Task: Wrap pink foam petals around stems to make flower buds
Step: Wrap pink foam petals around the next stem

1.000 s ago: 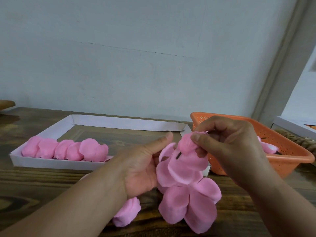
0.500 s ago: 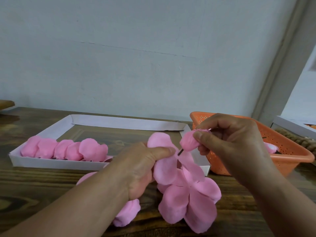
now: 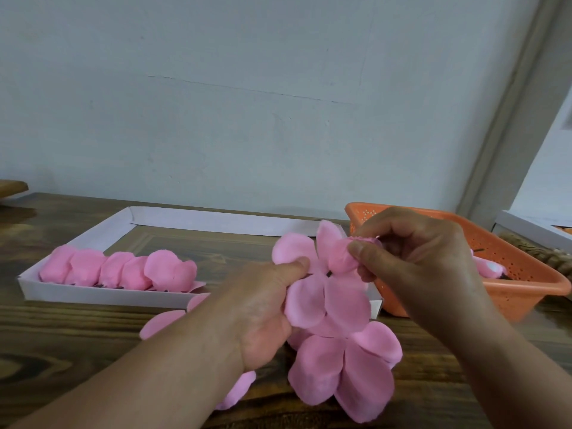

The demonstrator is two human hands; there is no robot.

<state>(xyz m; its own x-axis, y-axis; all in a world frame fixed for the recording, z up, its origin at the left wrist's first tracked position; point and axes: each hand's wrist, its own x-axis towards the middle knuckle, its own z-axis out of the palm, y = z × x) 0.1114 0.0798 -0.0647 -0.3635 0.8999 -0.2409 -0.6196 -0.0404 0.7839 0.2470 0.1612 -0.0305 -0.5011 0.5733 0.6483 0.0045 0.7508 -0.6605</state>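
Since half a second ago, left hand (image 3: 263, 308) has pushed petals higher toward the bud; one more petal (image 3: 329, 243) now stands up just behind the bud, where only one was raised before. Right hand (image 3: 411, 261) has barely shifted, thumb and fingers pinching the rolled bud (image 3: 343, 258) at its top. Left hand grips the loose petal cluster (image 3: 328, 301), thumb pressed onto a raised petal (image 3: 291, 249) next to the bud. A dark bit of stem (image 3: 328, 274) shows just under the bud. Judgement: next petal layer is being brought up for wrapping, bud still partly done, most petals still spread open. More petals (image 3: 343, 376) hang below, over the table (image 3: 62, 332). Finished buds (image 3: 120, 270) sit in a row in the white tray (image 3: 93, 295) on the left. Orange basket (image 3: 520, 274) is behind the right hand, some pink pieces in it. Risk: foam may spring back open if the pinch loosens.
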